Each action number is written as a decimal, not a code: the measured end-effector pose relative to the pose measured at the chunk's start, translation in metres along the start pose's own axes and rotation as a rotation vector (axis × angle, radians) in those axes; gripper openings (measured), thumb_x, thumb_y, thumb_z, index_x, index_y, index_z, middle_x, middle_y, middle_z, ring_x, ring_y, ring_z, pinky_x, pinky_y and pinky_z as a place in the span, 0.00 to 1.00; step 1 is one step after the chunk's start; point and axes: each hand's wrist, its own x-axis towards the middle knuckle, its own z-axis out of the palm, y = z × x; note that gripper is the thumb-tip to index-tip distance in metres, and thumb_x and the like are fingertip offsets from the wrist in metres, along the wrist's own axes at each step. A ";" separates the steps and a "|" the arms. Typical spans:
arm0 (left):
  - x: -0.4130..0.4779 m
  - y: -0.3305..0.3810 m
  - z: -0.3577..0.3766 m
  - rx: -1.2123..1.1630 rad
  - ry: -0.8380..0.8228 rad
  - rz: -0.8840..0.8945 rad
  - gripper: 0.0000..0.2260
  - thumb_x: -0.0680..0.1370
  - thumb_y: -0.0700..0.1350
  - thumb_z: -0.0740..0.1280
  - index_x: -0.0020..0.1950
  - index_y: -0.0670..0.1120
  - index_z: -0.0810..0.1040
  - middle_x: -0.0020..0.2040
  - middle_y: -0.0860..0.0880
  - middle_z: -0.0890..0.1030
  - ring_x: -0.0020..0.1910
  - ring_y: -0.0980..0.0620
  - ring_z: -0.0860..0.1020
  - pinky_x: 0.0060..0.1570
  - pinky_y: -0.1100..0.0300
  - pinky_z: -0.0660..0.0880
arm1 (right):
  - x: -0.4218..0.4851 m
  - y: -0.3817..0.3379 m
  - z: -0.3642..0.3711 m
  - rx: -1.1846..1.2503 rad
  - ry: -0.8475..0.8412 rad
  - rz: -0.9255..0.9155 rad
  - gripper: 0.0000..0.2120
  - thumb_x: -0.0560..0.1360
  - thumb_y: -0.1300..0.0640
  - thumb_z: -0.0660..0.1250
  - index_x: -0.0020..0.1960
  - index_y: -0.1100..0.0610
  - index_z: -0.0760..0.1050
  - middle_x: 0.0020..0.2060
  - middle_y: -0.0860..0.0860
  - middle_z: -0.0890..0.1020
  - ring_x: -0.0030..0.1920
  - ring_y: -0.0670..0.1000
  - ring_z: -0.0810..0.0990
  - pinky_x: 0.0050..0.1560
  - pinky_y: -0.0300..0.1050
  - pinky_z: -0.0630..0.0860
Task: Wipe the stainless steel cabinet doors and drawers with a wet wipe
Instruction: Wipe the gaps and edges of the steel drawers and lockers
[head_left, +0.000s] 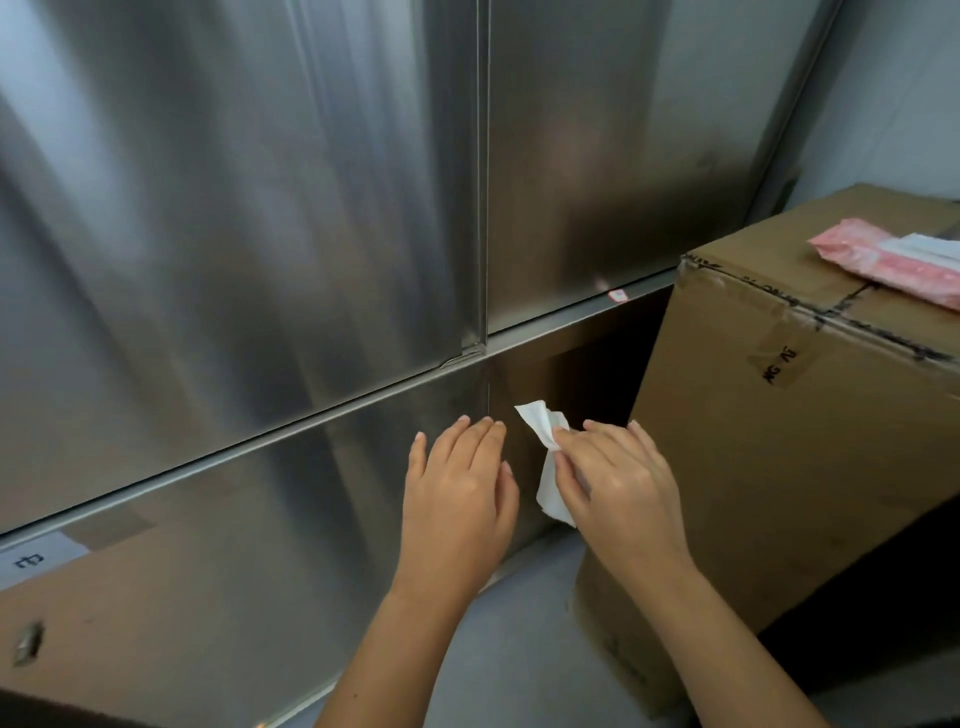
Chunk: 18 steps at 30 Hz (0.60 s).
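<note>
Right hand (618, 478) pinches the wet wipe (549, 488) between thumb and fingers. The wipe is bunched and hangs at the lower drawer front (260, 519); can't tell if it touches steel. Left hand (457, 488) is flat with straight fingers and holds nothing, just left of the wipe.

Suggest spreading the wipe flat under the palm first, then long overlapping strokes along the grain, plus the seams.

2 upper doors (234, 208) are above both hands. A cardboard box (779, 441) sits right of the right hand, with a pink wipe pack (893, 260) on top.
</note>
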 end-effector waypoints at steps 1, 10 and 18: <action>0.000 -0.006 -0.003 -0.006 -0.006 0.007 0.15 0.68 0.36 0.73 0.54 0.41 0.81 0.53 0.45 0.82 0.56 0.45 0.79 0.58 0.39 0.69 | -0.002 -0.007 0.001 -0.009 -0.002 0.024 0.11 0.63 0.64 0.77 0.45 0.62 0.83 0.42 0.56 0.85 0.46 0.55 0.84 0.52 0.58 0.77; 0.000 -0.020 -0.015 -0.081 -0.047 0.034 0.15 0.69 0.37 0.73 0.56 0.41 0.80 0.54 0.45 0.82 0.57 0.45 0.79 0.59 0.39 0.68 | 0.001 -0.032 -0.007 -0.088 0.005 0.059 0.11 0.63 0.65 0.77 0.45 0.62 0.83 0.41 0.56 0.85 0.45 0.55 0.84 0.51 0.59 0.77; -0.014 -0.007 -0.016 -0.024 0.000 -0.018 0.14 0.70 0.41 0.65 0.54 0.41 0.81 0.52 0.45 0.82 0.55 0.45 0.80 0.56 0.40 0.71 | -0.009 -0.027 -0.015 -0.041 -0.020 0.001 0.12 0.61 0.65 0.78 0.44 0.62 0.83 0.40 0.55 0.85 0.44 0.55 0.84 0.50 0.62 0.78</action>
